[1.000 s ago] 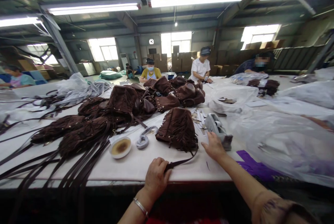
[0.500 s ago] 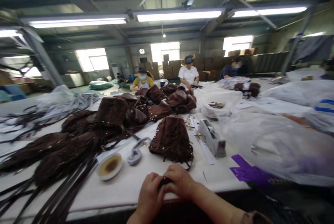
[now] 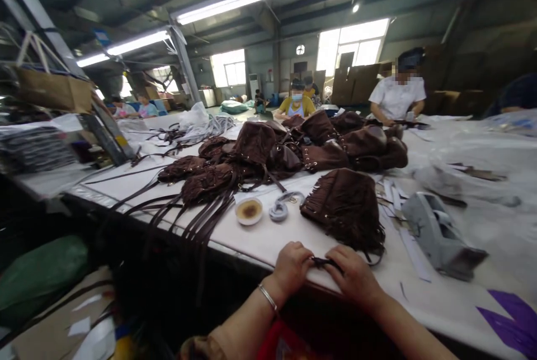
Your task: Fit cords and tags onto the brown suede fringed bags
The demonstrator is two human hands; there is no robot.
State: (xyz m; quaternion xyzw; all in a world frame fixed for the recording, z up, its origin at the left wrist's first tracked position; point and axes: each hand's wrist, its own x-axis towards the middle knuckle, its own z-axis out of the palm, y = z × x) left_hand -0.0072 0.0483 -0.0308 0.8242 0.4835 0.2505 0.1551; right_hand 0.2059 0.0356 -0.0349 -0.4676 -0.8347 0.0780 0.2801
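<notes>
Near the table's front edge, my left hand (image 3: pixel 291 270) and my right hand (image 3: pixel 354 276) hold a short dark strap (image 3: pixel 323 262) stretched between them, the fingers of both closed on it. A fringed dark brown bag (image 3: pixel 344 209) lies just beyond my right hand. Past my left hand are a coiled grey cord (image 3: pixel 279 210) and a small white dish (image 3: pixel 249 212) with brownish contents. The strap's ends are hidden in my fingers.
A heap of brown bags (image 3: pixel 323 153) fills the middle of the table (image 3: pixel 251 242), with long straps (image 3: pixel 201 220) over its edge. At right are a grey tape dispenser (image 3: pixel 440 237), purple tape (image 3: pixel 509 315) and clear plastic. Several people work beyond.
The view has turned left, showing the table's left end and floor. My hands, close together before, are now farther apart, with the dark strap visible between them.
</notes>
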